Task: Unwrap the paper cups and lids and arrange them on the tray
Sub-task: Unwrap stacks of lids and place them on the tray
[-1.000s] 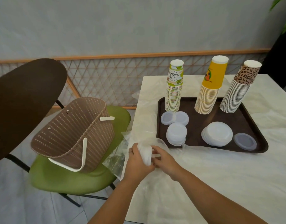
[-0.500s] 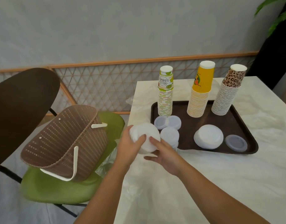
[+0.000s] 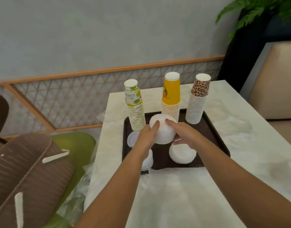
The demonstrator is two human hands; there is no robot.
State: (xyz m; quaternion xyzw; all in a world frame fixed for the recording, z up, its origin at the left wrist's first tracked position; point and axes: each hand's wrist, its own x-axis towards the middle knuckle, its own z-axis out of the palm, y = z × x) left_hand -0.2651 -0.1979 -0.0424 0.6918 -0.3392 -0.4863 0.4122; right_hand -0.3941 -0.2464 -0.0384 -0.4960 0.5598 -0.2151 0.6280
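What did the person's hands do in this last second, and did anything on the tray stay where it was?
A second ago both hands worked at clear wrapping at the table's near edge. Now the left hand and right hand hold a bare stack of white lids over the brown tray, having carried it forward. The three cup stacks and the other lids stayed put.

Upside-down "HELLO SUMMER" on the top cup of the green-patterned cup stack, left of the yellow cup stack, other lettering unreadable
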